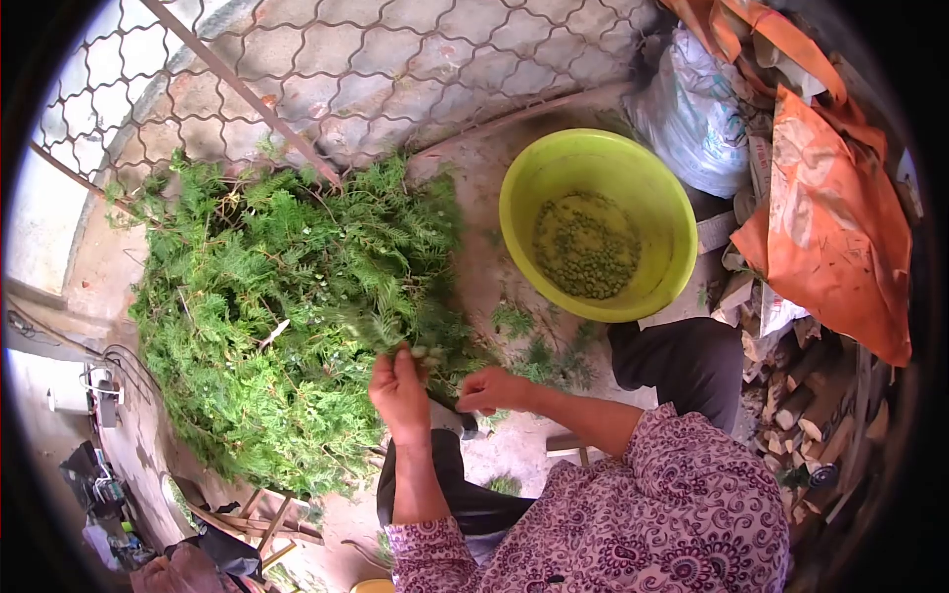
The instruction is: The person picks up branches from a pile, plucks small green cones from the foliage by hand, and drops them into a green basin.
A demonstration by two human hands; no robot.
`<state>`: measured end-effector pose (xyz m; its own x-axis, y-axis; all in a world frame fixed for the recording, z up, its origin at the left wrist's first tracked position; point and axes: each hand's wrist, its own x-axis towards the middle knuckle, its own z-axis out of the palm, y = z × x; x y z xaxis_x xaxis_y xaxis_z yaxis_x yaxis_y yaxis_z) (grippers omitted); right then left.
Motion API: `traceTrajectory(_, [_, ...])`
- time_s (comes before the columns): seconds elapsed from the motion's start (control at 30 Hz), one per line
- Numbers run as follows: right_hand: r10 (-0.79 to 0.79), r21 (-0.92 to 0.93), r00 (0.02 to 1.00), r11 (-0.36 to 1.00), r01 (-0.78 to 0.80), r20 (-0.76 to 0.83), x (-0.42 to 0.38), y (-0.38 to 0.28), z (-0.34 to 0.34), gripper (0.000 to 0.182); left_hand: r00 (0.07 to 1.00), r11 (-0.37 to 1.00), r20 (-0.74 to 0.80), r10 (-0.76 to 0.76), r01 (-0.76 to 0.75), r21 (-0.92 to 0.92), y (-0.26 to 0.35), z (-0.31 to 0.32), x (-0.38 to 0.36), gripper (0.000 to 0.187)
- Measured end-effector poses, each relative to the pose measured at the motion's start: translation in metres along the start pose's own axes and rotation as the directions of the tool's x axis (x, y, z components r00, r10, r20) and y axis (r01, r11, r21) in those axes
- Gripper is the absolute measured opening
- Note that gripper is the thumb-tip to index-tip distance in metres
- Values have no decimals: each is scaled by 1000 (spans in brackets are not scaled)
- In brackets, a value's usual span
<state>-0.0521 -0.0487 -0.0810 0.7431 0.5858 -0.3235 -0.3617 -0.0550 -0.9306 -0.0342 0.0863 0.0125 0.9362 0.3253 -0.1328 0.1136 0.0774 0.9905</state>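
Observation:
My left hand point(399, 387) is closed on a green sprig point(381, 331) that carries small pale green cones, at the right edge of a large heap of cut green branches point(267, 306). Just to its right, my right hand point(486, 391) has its fingers curled together; whatever they hold, if anything, is too small to make out. Beyond my right hand stands a yellow-green basin point(522, 198) with many small green cones point(588, 247) on its bottom.
A wire mesh fence point(415, 59) runs behind the heap. White sacks point(697, 119), an orange sheet point(830, 227) and stacked firewood point(811, 415) are at the right. Loose sprigs point(544, 361) lie below the basin. A wooden stool point(272, 524) stands at lower left.

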Motion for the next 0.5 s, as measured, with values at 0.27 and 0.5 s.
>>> traceTrajectory(0.27, [422,616,897,743,-261,-130,73,143,-98,7,989,992,-130,74,-59,114,29,-12,-14,14])
traceTrajectory(0.5, [158,-390,751,776,-496,-641,144,160,-141,21,978,1000,-209,-14,17,13,25,-20,-21,13])
